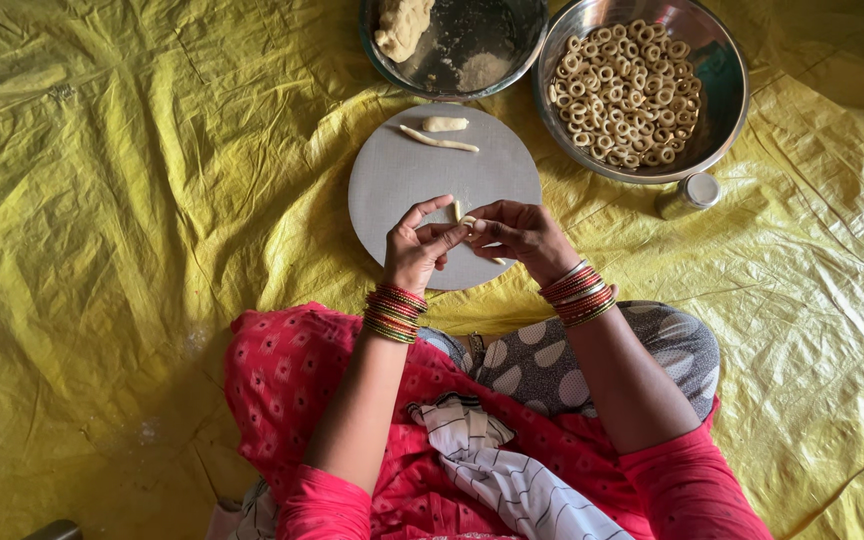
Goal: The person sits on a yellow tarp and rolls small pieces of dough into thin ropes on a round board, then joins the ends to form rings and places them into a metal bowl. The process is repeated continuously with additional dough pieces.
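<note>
Seen from the head camera, the person sits on a yellow sheet (112, 250) with both hands raised over a round grey board (402, 185). The left hand (417, 250) and the right hand (517, 232) meet at the fingertips above the near part of the board. Between them they pinch a small strip of dough (460, 213): the left thumb and forefinger close on it from one side, the right thumb and forefinger from the other, while the remaining fingers curl loosely. The strip stands up a little between the fingertips, clear of the board.

On the far part of the board lie a thin rolled dough rope (439, 139) and, just beyond it, a short dough lump (445, 124), near each other; whether they touch I cannot tell. Beyond the board stand two metal bowls side by side. The left bowl (497, 30) holds a mass of dough (402, 25) at its left side and some flour. The right bowl (724, 80) is filled with many small dough rings (627, 95). A small metal cup (690, 193) sits on the sheet just beside the right bowl. Red and green bangles ring both wrists.
</note>
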